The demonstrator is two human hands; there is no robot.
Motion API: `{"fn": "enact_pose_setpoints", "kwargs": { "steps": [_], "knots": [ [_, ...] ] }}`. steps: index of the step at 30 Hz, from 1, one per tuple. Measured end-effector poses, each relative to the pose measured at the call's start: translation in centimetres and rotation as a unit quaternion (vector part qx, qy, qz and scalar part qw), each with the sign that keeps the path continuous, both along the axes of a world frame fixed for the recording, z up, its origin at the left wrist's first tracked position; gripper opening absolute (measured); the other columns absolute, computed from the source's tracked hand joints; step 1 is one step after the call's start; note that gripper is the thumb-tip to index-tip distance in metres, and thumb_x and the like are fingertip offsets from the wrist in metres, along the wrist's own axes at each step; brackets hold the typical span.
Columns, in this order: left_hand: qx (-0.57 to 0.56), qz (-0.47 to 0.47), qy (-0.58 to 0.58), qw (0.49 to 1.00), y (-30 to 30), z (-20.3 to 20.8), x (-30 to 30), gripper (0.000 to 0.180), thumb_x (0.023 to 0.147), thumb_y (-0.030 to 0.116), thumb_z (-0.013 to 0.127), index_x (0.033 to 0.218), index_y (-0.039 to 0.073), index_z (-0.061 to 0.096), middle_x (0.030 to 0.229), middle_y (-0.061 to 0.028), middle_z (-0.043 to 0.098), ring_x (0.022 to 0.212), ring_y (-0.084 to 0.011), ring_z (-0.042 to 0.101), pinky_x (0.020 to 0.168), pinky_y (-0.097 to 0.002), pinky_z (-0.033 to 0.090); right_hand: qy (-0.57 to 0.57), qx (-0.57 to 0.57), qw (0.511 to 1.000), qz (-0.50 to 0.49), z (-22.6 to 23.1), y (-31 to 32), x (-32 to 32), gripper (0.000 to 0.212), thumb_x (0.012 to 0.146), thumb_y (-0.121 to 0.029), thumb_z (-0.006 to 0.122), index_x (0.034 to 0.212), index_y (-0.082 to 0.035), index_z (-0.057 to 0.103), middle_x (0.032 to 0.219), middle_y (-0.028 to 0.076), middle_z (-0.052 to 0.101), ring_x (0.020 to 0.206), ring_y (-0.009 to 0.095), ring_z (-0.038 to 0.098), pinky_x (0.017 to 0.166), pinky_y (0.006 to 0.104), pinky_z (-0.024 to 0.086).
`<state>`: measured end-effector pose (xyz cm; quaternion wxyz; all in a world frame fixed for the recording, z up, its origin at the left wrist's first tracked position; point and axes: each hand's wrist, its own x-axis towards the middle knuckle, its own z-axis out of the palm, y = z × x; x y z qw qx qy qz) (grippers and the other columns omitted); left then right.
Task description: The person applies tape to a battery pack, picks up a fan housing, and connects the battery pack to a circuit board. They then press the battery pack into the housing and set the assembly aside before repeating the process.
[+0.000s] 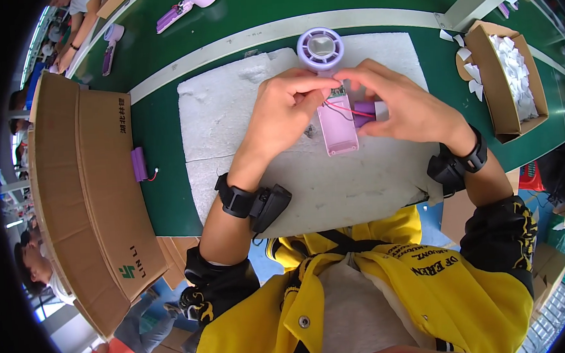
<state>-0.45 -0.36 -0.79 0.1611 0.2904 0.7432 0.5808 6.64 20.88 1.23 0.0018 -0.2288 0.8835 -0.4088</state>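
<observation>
A light purple handheld fan (340,131) lies on a foam pad in front of me, its round head (320,47) pointing away. Its handle is open, showing a small green circuit board (337,91) with red and black wires. My left hand (283,110) is closed, thumb and forefinger pinching at the fan's neck beside the board. My right hand (409,103) curls around a purple battery (364,113) with a white end, right of the handle. Its forefinger reaches to the board, close to my left fingertips, which hide part of the contact.
The worn white foam pad (215,129) covers the green bench. Left of it lie a purple battery with a lead (139,164) and a tall cardboard box (95,188). At right, a carton (494,92) holds white paper pieces. More fans (179,14) lie beyond the pale rail (242,40).
</observation>
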Motion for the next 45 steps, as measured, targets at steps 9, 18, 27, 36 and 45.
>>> {"fn": "enact_pose_setpoints", "kwargs": {
  "steps": [9, 18, 27, 36, 45],
  "knots": [
    [0.000, -0.055, 0.008, 0.998, -1.4, -0.1, -1.2, 0.033, 0.082, -0.005, 0.058, 0.111, 0.007, 0.070, 0.102, -0.0076, 0.063, 0.085, -0.0134, 0.060, 0.074, -0.0254, 0.048, 0.088, 0.156, 0.984, 0.010, 1.8, 1.4, -0.1, 0.023, 0.072, 0.000, 0.073, 0.093, 0.002, 0.063, 0.097, 0.011, 0.063, 0.086, 0.030, 0.061, 0.074, 0.0357, 0.053],
    [-0.023, -0.030, -0.045, 0.998, -1.0, 0.7, -0.9, 0.037, 0.079, -0.008, 0.058, 0.111, 0.007, 0.070, 0.105, -0.0054, 0.063, 0.088, -0.0128, 0.060, 0.078, -0.0238, 0.048, 0.102, 0.150, 0.983, -0.024, 1.8, 0.8, 1.0, 0.011, 0.074, -0.002, 0.071, 0.081, 0.005, 0.065, 0.101, 0.015, 0.068, 0.082, 0.032, 0.064, 0.074, 0.0367, 0.054],
    [-0.012, -0.005, -0.062, 0.998, -0.6, 0.5, -0.6, 0.037, 0.077, -0.007, 0.059, 0.109, 0.007, 0.071, 0.107, -0.0053, 0.063, 0.085, -0.0109, 0.059, 0.076, -0.0231, 0.048, 0.118, 0.219, 0.968, -0.031, 2.1, 0.0, 1.3, 0.008, 0.074, 0.000, 0.069, 0.079, 0.005, 0.065, 0.099, 0.017, 0.069, 0.081, 0.032, 0.065, 0.073, 0.0365, 0.054],
    [0.000, 0.013, -0.061, 0.998, -0.4, -0.2, -0.3, 0.035, 0.077, -0.007, 0.059, 0.107, 0.007, 0.072, 0.106, -0.0060, 0.064, 0.081, -0.0107, 0.059, 0.074, -0.0231, 0.048, 0.074, 0.159, 0.984, -0.023, 2.2, 1.3, 0.4, 0.008, 0.073, -0.002, 0.071, 0.076, 0.004, 0.066, 0.099, 0.016, 0.070, 0.079, 0.032, 0.067, 0.072, 0.0350, 0.055],
    [-0.003, 0.013, -0.040, 0.999, -0.4, -0.2, -0.4, 0.034, 0.077, -0.007, 0.060, 0.105, 0.008, 0.072, 0.104, -0.0057, 0.065, 0.079, -0.0105, 0.059, 0.073, -0.0233, 0.048, 0.098, 0.168, 0.981, -0.019, 2.2, 1.1, 0.7, 0.007, 0.074, -0.002, 0.071, 0.079, 0.003, 0.069, 0.100, 0.015, 0.071, 0.078, 0.032, 0.067, 0.070, 0.0359, 0.055]
  ]
}}
